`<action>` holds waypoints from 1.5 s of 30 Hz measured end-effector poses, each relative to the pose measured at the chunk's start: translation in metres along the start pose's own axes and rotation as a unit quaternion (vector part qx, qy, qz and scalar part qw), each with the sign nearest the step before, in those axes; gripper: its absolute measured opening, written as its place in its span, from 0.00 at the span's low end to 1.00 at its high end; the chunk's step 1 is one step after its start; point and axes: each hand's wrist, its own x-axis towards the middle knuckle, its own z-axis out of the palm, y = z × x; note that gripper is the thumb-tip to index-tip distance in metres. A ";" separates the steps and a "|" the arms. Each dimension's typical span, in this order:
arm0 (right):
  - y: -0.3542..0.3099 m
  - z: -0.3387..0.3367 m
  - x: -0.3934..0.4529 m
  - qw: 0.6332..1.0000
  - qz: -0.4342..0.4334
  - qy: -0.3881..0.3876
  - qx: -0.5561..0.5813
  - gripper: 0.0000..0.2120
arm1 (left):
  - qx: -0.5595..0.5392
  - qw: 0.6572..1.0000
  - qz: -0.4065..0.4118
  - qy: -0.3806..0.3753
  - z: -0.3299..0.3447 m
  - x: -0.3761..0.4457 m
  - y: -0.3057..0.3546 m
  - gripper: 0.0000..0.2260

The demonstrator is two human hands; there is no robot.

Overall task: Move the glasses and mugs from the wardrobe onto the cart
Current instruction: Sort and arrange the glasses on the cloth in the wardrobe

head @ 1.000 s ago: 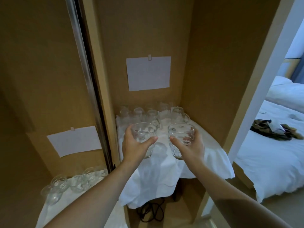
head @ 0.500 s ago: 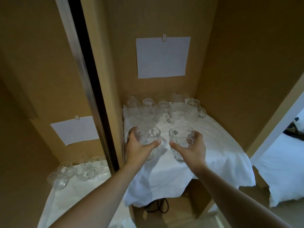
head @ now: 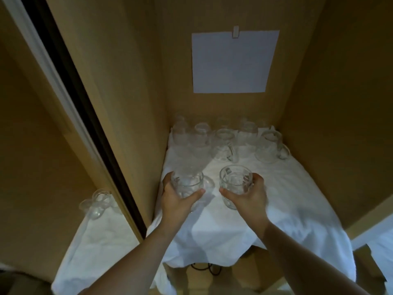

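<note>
A: Entry, head view. Left hand [head: 178,201] holds one glass mug [head: 187,183], fingers curled round its wall, thumb across the near side; right hand [head: 248,196] holds a second glass mug [head: 235,184], fingers clamped the same way; both mugs sit low over the white cloth [head: 276,205] on the wardrobe shelf, upright; whether they touch the cloth cannot be told.

B: Remaining stock?

A: A cluster of clear glassware [head: 225,139] at the back of the shelf, packed close; the cart is not in view.

B: Risks from here?

A: Judged only: smooth glass held by the wall could slip if the grip loosens; the two mugs are near each other and could knock together; a base dragging the loose cloth could pull the back cluster over.
</note>
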 end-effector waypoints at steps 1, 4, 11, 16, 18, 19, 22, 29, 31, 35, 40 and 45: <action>0.003 0.000 0.001 1.000 -0.001 0.000 0.006 0.44 | 0.000 1.000 -0.003 0.004 0.001 -0.001 -0.001 0.49; 0.018 -0.001 0.002 0.999 -0.022 -0.003 0.028 0.45 | -0.012 1.000 -0.011 0.015 0.004 -0.007 -0.009 0.51; 0.045 -0.003 0.002 0.997 -0.031 -0.060 0.037 0.54 | 0.018 0.998 -0.015 0.056 0.009 -0.022 -0.016 0.51; 0.056 -0.005 0.010 0.992 -0.040 -0.120 0.018 0.60 | 0.074 0.996 -0.002 0.042 0.014 -0.029 -0.018 0.56; 0.060 -0.005 0.013 0.991 -0.043 -0.127 0.025 0.60 | 0.096 0.994 0.001 0.049 0.016 -0.030 -0.013 0.56; 0.061 -0.005 0.014 0.990 -0.044 -0.127 0.030 0.60 | 0.109 0.992 0.000 0.055 0.017 -0.030 -0.010 0.57; 0.063 -0.003 0.015 0.990 -0.044 -0.126 0.046 0.58 | 0.168 0.982 -0.018 0.085 0.021 -0.026 0.008 0.60; 0.062 -0.006 0.013 0.989 -0.038 -0.132 0.054 0.58 | 0.359 0.932 -0.036 0.033 0.019 0.003 0.051 0.58; 0.063 -0.006 0.013 0.989 -0.034 -0.131 0.059 0.57 | 0.397 0.915 -0.062 0.022 0.017 0.014 0.059 0.51; 0.062 -0.004 0.013 0.989 -0.037 -0.129 0.061 0.54 | 0.501 0.864 -0.036 -0.037 0.016 0.033 0.069 0.44; 0.062 -0.001 0.013 0.991 -0.040 -0.118 0.049 0.54 | 0.568 0.815 -0.059 -0.096 0.027 0.057 0.081 0.40; 0.060 -0.002 0.012 0.994 -0.034 -0.102 0.037 0.54 | 0.565 0.799 -0.099 -0.179 0.033 0.079 0.085 0.32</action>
